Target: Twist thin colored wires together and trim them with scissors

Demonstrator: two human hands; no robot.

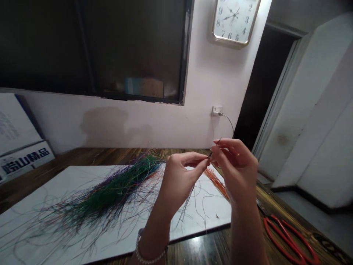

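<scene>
My left hand [180, 180] and my right hand [234, 169] are raised above the table, their fingertips meeting. Between them they pinch a short, thin dark strand [211, 153], perhaps a wire; its exact form is too small to tell. Below my left hand, a large tangled bundle of fine green, purple and multicoloured wires [116, 195] lies across a white board [201, 217]. A smaller tuft of orange wires [216, 183] sits partly behind my right hand. Loose single strands trail over the board.
Red-handled scissors [286, 239] lie on the wooden table [198, 250] at the right. A white box [19, 136] with blue lettering leans at the back left. A wall socket [217, 111] feeds a grey cable down behind my right hand.
</scene>
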